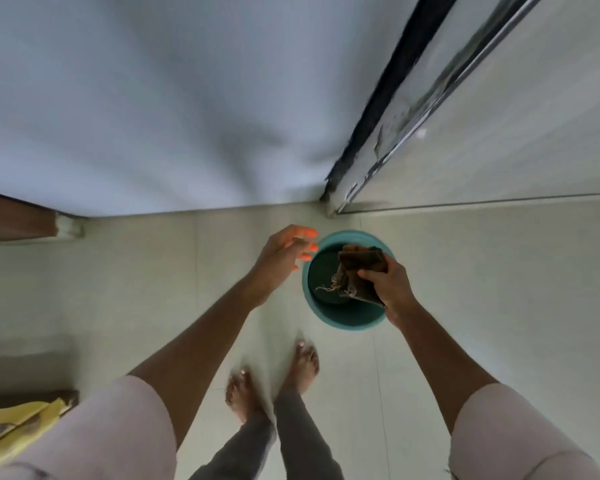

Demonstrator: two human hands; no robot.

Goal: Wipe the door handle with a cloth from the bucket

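A teal bucket point(343, 317) stands on the tiled floor just below the corner of the wall. Over its opening my right hand point(390, 287) grips a dark brown cloth point(359, 268) with frayed threads hanging from one edge. My left hand point(284, 254) hovers to the left of the bucket rim, fingers spread and holding nothing. No door handle shows in this view.
A pale wall point(153, 98) fills the top. To the right a dark-edged metal frame point(395, 109) runs up from the floor corner. A brown wooden edge point(14, 216) sits at left and something yellow point(11, 424) at lower left. My bare feet point(274, 379) stand behind the bucket.
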